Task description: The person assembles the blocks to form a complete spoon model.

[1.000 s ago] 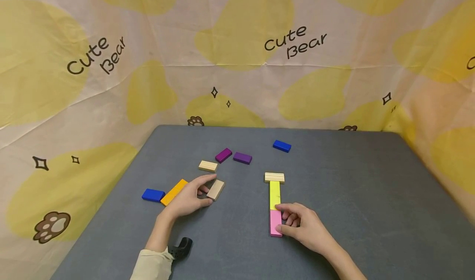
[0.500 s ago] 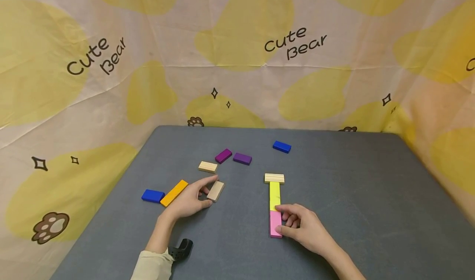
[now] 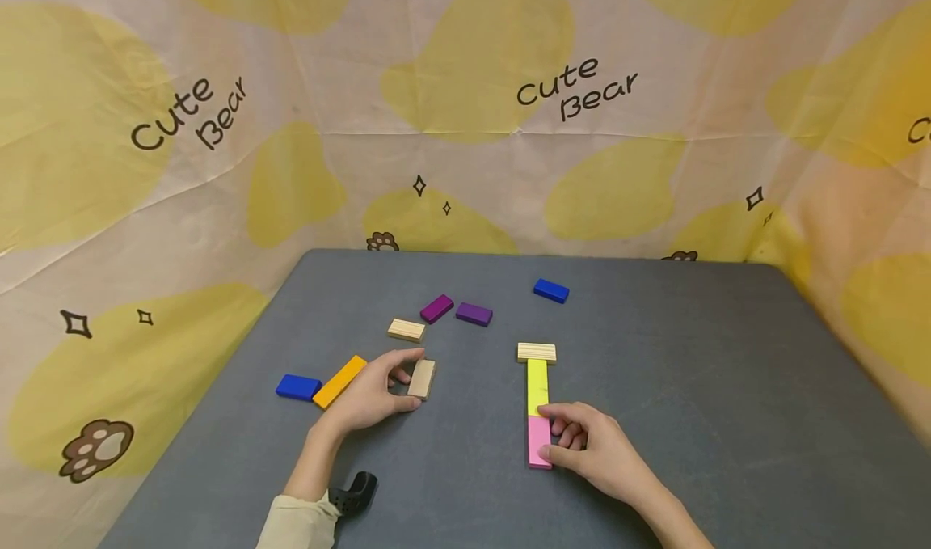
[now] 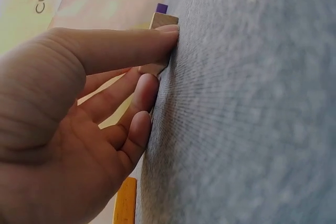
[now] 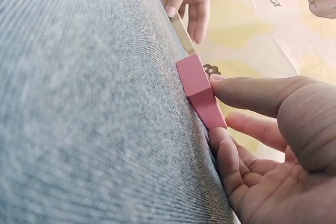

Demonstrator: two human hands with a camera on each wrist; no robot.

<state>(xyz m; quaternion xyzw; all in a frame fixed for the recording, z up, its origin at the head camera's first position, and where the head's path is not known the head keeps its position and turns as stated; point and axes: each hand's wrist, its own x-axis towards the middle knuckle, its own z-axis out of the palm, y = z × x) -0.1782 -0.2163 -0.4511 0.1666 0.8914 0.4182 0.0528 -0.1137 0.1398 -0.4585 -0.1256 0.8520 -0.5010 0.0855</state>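
"What does the left hand (image 3: 369,391) have, from where you sit?"

"On my feed it has an end-to-end pinch on the plain wooden block (image 3: 422,380), thumb at the near end, index finger at the far one. I'd guess that hold suits turning it, since its top face is left uncovered. (Whether its underside sits flat on the grey table (image 3: 691,355), I can't tell.)"

"And the right hand (image 3: 600,452)?"

"It holds the pink block (image 3: 539,442) between thumb and fingers, index fingertip by the joint with the yellow block (image 3: 537,383). My reading: that keeps the joint snug and straight."

"How does that row run?"

"Pink meets yellow end to end, and a striped wooden block (image 3: 537,353) lies crosswise at yellow's far end, so I see a T. The plain one lies left of it, well apart."

"Anything loose?"

"The orange block (image 3: 339,382) slants beside the left hand, with a blue block (image 3: 298,387) by its near end. Those look strewn rather than lined up to me."
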